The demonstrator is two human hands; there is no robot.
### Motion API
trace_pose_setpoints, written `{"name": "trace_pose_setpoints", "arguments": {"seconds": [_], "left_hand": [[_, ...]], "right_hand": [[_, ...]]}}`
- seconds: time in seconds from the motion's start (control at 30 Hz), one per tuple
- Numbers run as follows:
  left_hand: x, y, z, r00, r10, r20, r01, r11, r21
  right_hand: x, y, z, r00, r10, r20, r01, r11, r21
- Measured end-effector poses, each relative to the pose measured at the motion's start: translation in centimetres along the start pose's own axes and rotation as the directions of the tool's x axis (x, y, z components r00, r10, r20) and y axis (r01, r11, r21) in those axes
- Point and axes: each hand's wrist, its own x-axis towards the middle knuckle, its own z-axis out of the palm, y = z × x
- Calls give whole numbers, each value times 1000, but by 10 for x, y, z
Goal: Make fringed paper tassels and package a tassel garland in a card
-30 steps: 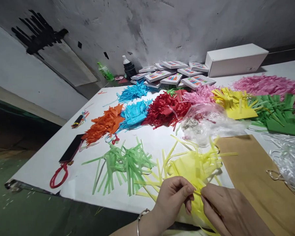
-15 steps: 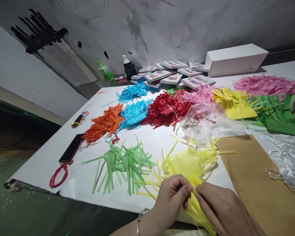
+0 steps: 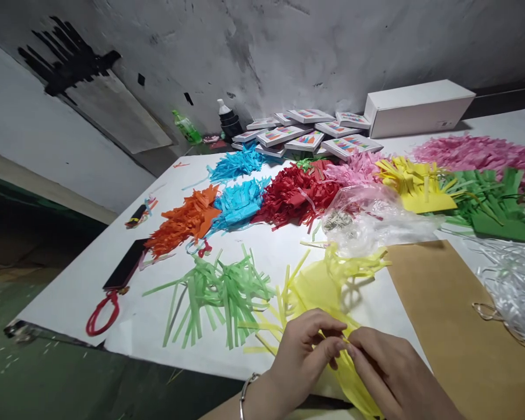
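Observation:
Both hands meet at the table's front edge, fingertips pinched together on yellow tissue paper. My left hand (image 3: pixel 308 356), with a silver bracelet on the wrist, grips the tissue between thumb and fingers. Close beside it, my right hand (image 3: pixel 387 370) pinches the same piece, its fingers partly hidden. The yellow tissue paper (image 3: pixel 317 286), cut into strips at its ends, spreads over the table beyond the hands and hangs down below them. To the left lie light green tissue tassels (image 3: pixel 227 294) with fanned strips.
Behind are bunches of orange (image 3: pixel 186 219), blue (image 3: pixel 240 201) and red tissue (image 3: pixel 295 195). A clear plastic bag (image 3: pixel 371 219) lies mid-table. Brown paper (image 3: pixel 459 309) and white string (image 3: pixel 514 286) are at right. A phone (image 3: pixel 126 265) rests left; small boxes (image 3: pixel 284 135) and a white box (image 3: pixel 420 108) stand behind.
The far end of the yellow tissue paper has shifted and its loose strips have drawn in slightly. Both hands stay pinched together in nearly the same place.

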Motion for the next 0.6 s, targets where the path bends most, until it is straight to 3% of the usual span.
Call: {"name": "trace_pose_setpoints", "arguments": {"seconds": [0.1,0.3,0.37,0.53,0.6], "left_hand": [[0,1,-1,1000,-19,-2,19,998,-52],[0,-2,1,989,-150,10,147,957,-248],[0,-2,2,985,-170,15,168,946,-276],[2,-1,1,978,-208,32,209,935,-287],[2,0,1,972,-235,17,229,925,-304]], "right_hand": [[-1,0,1,999,23,25,-24,999,35],[1,-2,3,998,-56,3,56,998,37],[-1,-2,3,999,-35,-17,36,998,50],[-3,1,4,992,80,102,-100,975,201],[-3,2,5,988,116,97,-137,960,246]]}}
